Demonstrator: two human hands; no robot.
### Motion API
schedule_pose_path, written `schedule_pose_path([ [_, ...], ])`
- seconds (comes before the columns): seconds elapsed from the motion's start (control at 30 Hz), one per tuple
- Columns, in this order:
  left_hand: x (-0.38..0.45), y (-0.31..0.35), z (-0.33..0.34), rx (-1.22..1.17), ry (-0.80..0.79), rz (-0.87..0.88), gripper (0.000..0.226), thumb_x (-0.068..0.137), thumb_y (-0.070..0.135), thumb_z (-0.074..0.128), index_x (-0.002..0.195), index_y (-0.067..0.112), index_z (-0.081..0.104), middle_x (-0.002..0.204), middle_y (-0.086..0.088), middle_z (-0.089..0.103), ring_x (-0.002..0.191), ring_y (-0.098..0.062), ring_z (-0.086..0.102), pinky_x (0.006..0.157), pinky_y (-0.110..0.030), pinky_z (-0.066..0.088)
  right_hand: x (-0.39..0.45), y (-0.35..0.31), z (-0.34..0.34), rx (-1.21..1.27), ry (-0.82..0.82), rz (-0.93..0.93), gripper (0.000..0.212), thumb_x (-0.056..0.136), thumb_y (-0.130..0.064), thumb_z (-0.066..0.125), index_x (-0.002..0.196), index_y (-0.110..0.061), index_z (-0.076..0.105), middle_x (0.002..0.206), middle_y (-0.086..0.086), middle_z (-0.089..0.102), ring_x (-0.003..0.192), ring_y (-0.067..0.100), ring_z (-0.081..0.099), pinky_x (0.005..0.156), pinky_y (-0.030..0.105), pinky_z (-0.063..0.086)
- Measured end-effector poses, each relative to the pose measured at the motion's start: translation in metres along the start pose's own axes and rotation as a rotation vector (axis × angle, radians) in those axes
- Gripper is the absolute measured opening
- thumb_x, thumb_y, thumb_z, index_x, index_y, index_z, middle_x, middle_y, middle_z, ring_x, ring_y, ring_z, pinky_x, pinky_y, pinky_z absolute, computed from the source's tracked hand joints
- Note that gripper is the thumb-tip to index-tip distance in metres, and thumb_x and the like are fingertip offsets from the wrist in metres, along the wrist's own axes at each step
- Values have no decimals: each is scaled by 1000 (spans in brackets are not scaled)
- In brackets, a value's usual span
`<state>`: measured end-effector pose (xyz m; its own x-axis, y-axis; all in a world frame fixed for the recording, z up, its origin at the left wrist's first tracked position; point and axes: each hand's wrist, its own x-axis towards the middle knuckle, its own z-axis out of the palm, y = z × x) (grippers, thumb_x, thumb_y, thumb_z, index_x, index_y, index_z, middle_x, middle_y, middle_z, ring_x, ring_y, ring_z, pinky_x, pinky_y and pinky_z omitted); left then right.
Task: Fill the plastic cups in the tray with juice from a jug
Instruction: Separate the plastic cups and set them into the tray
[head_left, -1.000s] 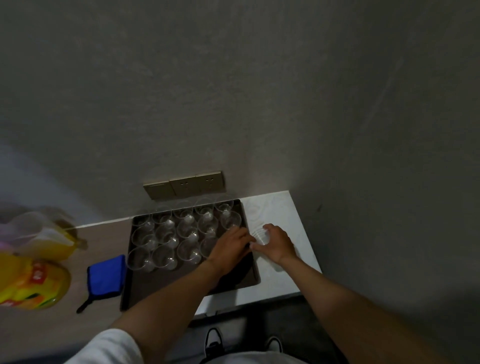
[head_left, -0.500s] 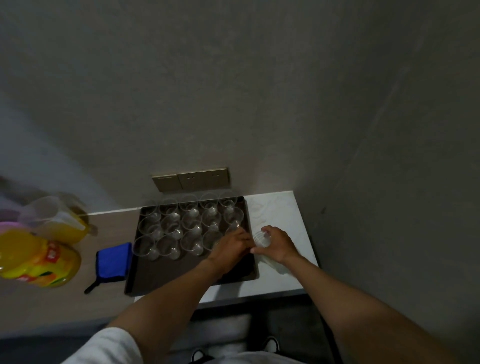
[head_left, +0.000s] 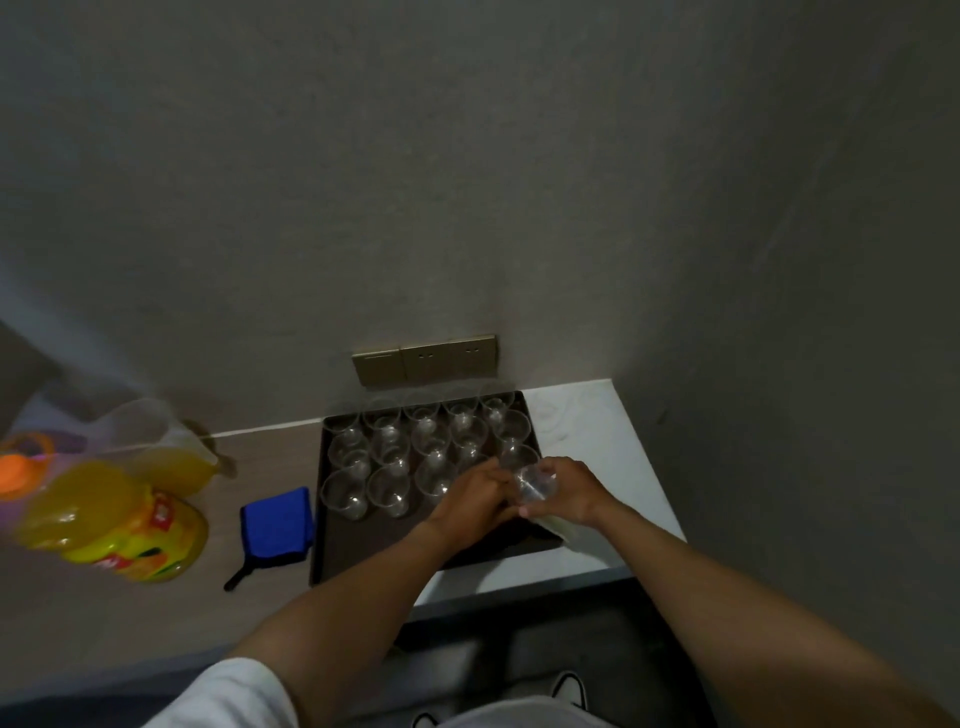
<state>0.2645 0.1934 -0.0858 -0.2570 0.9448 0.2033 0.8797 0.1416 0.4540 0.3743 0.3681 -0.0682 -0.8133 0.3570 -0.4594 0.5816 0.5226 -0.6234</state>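
A dark tray (head_left: 363, 551) lies on the counter under the wall sockets, with several empty clear plastic cups (head_left: 389, 457) standing in rows in its far half. My right hand (head_left: 569, 491) grips a stack of clear cups (head_left: 535, 488) lying sideways over the tray's right edge. My left hand (head_left: 470, 493) meets it at the stack's mouth, fingers curled on the end cup. A clear jug (head_left: 156, 447) holding orange juice stands at the far left by the wall.
A large orange juice bottle (head_left: 109, 519) with an orange cap stands in front of the jug. A blue cloth (head_left: 275, 525) lies between bottle and tray. Gold wall sockets (head_left: 426, 358) sit just behind the tray. A wall closes the counter's right side.
Both hands have lifted slightly and come together over the tray's right edge, the cup stack now raised between them. The camera view has shifted right and down.
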Motion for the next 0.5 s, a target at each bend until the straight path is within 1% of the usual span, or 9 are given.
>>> schedule_pose_path([
  [0.07, -12, -7, -2, -5, -25, 0, 18, 94, 42, 67, 93, 26, 73, 99, 9, 67, 95, -10, 53, 77, -33, 50, -5, -6, 11, 2, 2, 10, 93, 60, -49, 95, 139, -18, 57, 132, -4, 63, 121, 16, 60, 101, 30, 49],
  [0.1, -19, -10, -4, -7, -33, -1, 19, 94, 44, 65, 93, 27, 73, 99, 10, 66, 95, -10, 53, 76, -34, 50, -7, -8, 17, 9, 1, 16, 93, 59, -51, 95, 138, -19, 57, 131, -5, 62, 122, 16, 59, 102, 31, 50],
  [0.17, -33, -13, -8, 1, -30, 3, 20, 96, 44, 62, 95, 27, 71, 101, 10, 66, 96, -10, 54, 77, -34, 51, -12, -14, 27, 14, -13, 25, 83, 61, -48, 95, 133, -23, 61, 125, -9, 62, 120, 16, 60, 101, 32, 50],
  [0.23, -48, -16, -14, 9, -7, -4, 16, 98, 39, 60, 97, 27, 69, 104, 10, 66, 99, -11, 55, 80, -34, 51, -15, -19, 37, -11, -23, 31, 71, 62, -46, 95, 123, -26, 65, 118, -9, 65, 113, 15, 62, 96, 31, 52],
  [0.3, -66, -18, -21, 2, 19, -49, 11, 99, 35, 57, 98, 26, 64, 102, 9, 63, 96, -9, 53, 79, -32, 50, -19, -23, 49, -30, -27, 40, 67, 61, -47, 94, 118, -26, 66, 112, -9, 66, 105, 13, 63, 90, 29, 53],
  [0.37, -84, -21, -28, 7, 50, -92, 10, 101, 34, 55, 97, 26, 59, 98, 10, 60, 91, -7, 50, 77, -30, 48, -20, -27, 62, -24, -24, 44, 66, 59, -48, 94, 115, -23, 67, 112, -7, 67, 104, 14, 65, 91, 31, 55],
  [0.43, -103, -23, -33, 16, 83, -126, 11, 103, 36, 52, 100, 26, 57, 99, 11, 57, 90, -6, 48, 77, -27, 47, -19, -33, 75, -23, -38, 41, 63, 60, -47, 95, 111, -21, 69, 111, -4, 69, 102, 14, 66, 93, 37, 57],
  [0.5, -122, -25, -39, 25, 111, -176, 11, 104, 36, 50, 100, 28, 55, 98, 13, 53, 88, -4, 47, 77, -26, 46, -19, -44, 88, -26, -56, 26, 65, 61, -46, 95, 115, -20, 69, 114, -4, 70, 104, 13, 66, 95, 37, 56],
])
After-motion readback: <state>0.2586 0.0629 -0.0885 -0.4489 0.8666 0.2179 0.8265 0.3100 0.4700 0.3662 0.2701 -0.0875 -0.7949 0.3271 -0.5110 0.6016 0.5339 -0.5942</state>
